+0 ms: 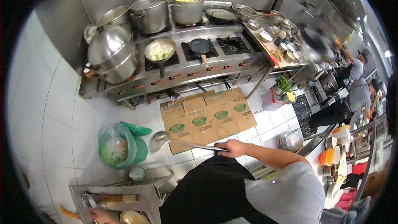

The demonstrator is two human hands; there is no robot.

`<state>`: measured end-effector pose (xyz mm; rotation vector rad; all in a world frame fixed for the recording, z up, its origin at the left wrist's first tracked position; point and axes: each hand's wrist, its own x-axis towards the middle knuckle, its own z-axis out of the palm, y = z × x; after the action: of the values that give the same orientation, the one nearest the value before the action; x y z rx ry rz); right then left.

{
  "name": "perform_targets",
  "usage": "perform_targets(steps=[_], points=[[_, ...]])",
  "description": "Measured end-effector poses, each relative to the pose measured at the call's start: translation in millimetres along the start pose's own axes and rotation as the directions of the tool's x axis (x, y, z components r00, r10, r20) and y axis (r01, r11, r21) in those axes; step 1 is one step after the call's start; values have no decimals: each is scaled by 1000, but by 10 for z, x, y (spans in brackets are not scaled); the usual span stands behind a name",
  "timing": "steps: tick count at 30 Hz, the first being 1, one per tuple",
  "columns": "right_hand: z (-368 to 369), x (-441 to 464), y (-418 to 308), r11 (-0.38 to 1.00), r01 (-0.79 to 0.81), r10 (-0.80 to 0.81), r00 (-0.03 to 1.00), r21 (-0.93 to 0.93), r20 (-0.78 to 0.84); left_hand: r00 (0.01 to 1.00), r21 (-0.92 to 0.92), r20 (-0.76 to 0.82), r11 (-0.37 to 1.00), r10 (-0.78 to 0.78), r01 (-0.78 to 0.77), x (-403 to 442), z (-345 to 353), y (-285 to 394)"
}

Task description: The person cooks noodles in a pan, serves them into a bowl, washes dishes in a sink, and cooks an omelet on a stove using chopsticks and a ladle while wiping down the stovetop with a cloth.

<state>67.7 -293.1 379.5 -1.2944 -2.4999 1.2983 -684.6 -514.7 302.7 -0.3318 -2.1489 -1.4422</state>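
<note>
My right hand [233, 147] is closed around the handle of a large metal ladle [159, 142], held out level to the left above the floor. At the lower left my left hand [100, 215] is closed on a second metal utensil [88, 201] with a round bowl, which looks like a smaller ladle; its lower part is cut off by the frame edge. Both lie over or at a steel side table [147, 188]. A wooden-handled utensil [132, 198] rests on that table, and a pan with pale contents [133, 217] is beside my left hand.
Ahead is a steel stove [182, 74] with large pots [150, 20], a pan of pale food [160, 52] and a small skillet [200, 45]. Flattened cardboard [211, 120] covers the floor. A green lined bin [139, 151] stands left. Two co-workers [358, 99] work at the right.
</note>
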Motion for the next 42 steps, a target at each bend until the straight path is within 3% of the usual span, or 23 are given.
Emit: perform_targets(steps=[2,3,4,6,7,9,10,11,12,14,17,19,20,23,25,26,30,32,34,35,38,40,42], points=[[179,-329,743,991,48,-14,966,127,-260,930,-113,344,989,128,-94,-873,529,18],[150,-464,909,917,-214,289,938,337,-191,771,-226,581,962,260,-154,-1411,853,-18],[109,-584,1076,731,-452,552,832,511,-56,342,-11,612,441,713,-898,-2089,1160,154],[247,-688,1779,352,-574,777,620,739,111,29,-254,930,696,367,-671,-3500,1750,494],[269,-827,2082,363,-537,768,635,762,82,-113,-179,984,809,140,-561,-4142,1976,610],[381,-1128,2716,270,-414,769,636,869,64,-419,-419,893,639,163,-645,-5209,2512,499],[324,-1293,2816,-180,-160,800,551,971,239,-461,-320,887,758,28,-569,-5424,2494,1144],[257,-1457,2862,-289,-84,796,532,954,288,-494,-184,863,843,-107,-505,-5526,2281,2372],[248,-1595,2894,-130,-187,872,447,974,202,-568,-218,820,879,-71,-425,-5719,2424,2605],[201,-1833,2899,-118,-234,908,368,965,200,-436,-407,865,855,248,-321,-6095,2686,3064],[326,-2065,2969,40,-317,918,385,947,90,-426,-405,889,729,171,-552,-6582,3305,3724],[149,-2009,2752,-114,-326,943,263,939,206,-503,-440,855,689,124,-576,-6881,3773,4106],[78,-2025,2668,-46,-332,933,323,942,160,-534,-447,839,687,101,-573,-7003,3988,4316],[499,-2213,2921,-425,-83,825,375,901,424,-471,-508,848,622,241,-596,-7527,4732,4465],[500,-2481,2876,475,-528,738,675,704,8,-462,-501,856,590,232,-633,-7730,5140,4709],[440,-2434,2737,-319,-240,856,343,917,388,-450,-493,863,581,229,-648,-7836,5333,4790],[-64,-2247,2485,-596,-104,787,119,796,605,-404,-395,895,758,190,-519,-8322,6154,4303],[-324,-2175,2390,-555,-155,820,58,817,569,-413,-408,885,784,213,-469,-8382,6218,4224],[-714,-2089,2259,-476,-271,865,27,837,501,-333,-418,862,908,382,-42,-8690,6551,3324],[-1036,-1970,2223,-409,-349,894,30,843,446,-393,-632,769,696,505,-341,-8626,6529,3378],[-1680,-1689,2253,-46,-464,992,84,884,96,-694,140,720,980,-4,140,-8211,6277,4149],[-1848,-1688,2454,339,-486,941,180,805,-287,-810,680,576,614,-108,401,-7918,6027,4658],[-2558,-1420,2638,369,-572,928,181,733,-326,-775,724,623,458,-112,516,-7713,5777,5276]])
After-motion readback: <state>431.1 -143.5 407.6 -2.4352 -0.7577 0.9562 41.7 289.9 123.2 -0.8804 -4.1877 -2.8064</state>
